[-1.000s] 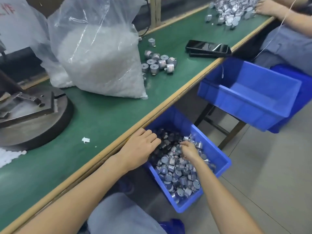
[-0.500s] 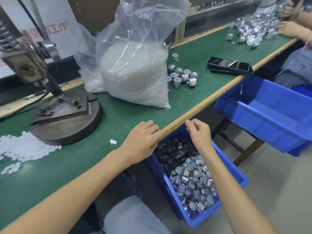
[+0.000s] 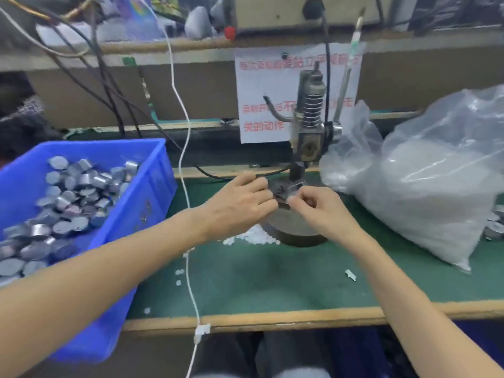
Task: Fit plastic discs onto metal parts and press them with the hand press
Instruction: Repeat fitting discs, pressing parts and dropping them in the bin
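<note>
The hand press (image 3: 308,126) stands at the back of the green bench on a round metal base (image 3: 296,230). Both my hands meet over the fixture (image 3: 283,190) on that base. My left hand (image 3: 240,203) reaches in from the left with its fingertips at the fixture; blur hides whether it holds anything. My right hand (image 3: 319,208) has curled fingers and pinches a small pale part (image 3: 293,199), too blurred to name. Loose white plastic discs (image 3: 253,237) lie by the base. A blue bin (image 3: 152,186) of metal parts (image 3: 71,197) sits at the left.
A large clear bag of white discs (image 3: 436,192) fills the bench on the right. A white cable (image 3: 188,241) hangs down between the bin and my left arm. A few metal parts (image 3: 495,227) lie at the far right. The bench's wooden front edge (image 3: 272,320) runs below my arms.
My view has swung left from the floor bin to the press. Both hands rose from that bin and moved onto the press fixture, the right one now pinching a small part.
</note>
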Action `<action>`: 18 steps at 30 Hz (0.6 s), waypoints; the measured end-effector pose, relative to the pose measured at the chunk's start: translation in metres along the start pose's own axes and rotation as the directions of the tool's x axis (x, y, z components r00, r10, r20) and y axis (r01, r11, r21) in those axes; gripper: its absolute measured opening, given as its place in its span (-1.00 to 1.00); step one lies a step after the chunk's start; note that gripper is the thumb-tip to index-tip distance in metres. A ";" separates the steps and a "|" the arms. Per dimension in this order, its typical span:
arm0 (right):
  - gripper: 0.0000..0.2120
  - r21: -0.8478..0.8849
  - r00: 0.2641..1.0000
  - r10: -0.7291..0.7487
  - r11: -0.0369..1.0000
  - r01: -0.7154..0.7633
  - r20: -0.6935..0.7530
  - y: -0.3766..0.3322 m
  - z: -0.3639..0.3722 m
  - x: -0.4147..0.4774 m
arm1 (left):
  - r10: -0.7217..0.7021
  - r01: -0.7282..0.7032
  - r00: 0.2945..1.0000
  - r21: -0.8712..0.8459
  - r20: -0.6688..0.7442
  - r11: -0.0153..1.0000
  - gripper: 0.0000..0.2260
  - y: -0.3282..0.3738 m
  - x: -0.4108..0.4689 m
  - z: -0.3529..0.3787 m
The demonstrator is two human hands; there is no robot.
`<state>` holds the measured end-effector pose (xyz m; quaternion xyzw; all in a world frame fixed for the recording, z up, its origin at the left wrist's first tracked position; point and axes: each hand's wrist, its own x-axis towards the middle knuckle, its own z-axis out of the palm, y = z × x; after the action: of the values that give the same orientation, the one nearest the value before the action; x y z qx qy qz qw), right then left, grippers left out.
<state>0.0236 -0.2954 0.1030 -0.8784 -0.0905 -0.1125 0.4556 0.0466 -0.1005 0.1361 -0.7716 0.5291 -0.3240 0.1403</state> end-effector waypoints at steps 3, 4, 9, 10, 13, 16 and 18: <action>-0.70 -0.040 0.983 -0.092 0.994 0.099 0.156 -0.042 0.039 0.029 | -0.107 0.106 0.994 0.074 0.017 0.992 -0.86 -0.038 -0.045 -0.018; -0.68 -0.025 0.973 -0.126 0.991 0.134 0.192 -0.057 0.052 0.037 | -0.142 0.140 0.990 0.092 0.018 0.986 -0.86 -0.049 -0.060 -0.024; -0.68 -0.065 0.898 -0.306 0.937 0.343 0.316 -0.127 0.120 0.077 | -0.289 0.285 0.957 0.155 0.004 0.946 -0.89 -0.091 -0.131 -0.044; -0.69 -0.053 0.885 -0.342 0.925 0.377 0.314 -0.137 0.134 0.082 | -0.330 0.322 0.944 0.161 0.022 0.933 -0.92 -0.098 -0.146 -0.045; -0.80 -0.006 0.836 -0.435 0.886 0.463 0.334 -0.163 0.172 0.092 | -0.441 0.425 0.894 0.155 0.083 0.892 -0.91 -0.111 -0.184 -0.043; -0.82 -0.010 0.778 -0.461 0.858 0.513 0.427 -0.180 0.207 0.103 | -0.504 0.541 0.707 0.078 0.496 0.837 -0.89 -0.120 -0.214 -0.032; -0.83 -0.073 0.743 -0.426 0.842 0.534 0.516 -0.186 0.227 0.109 | -0.429 0.679 0.441 0.019 0.788 0.734 -0.77 -0.121 -0.230 -0.022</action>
<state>0.1061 0.0026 0.1515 -0.8684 -0.4121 -0.0142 0.2756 0.0671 0.1600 0.1394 -0.9745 0.1776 0.0808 0.1105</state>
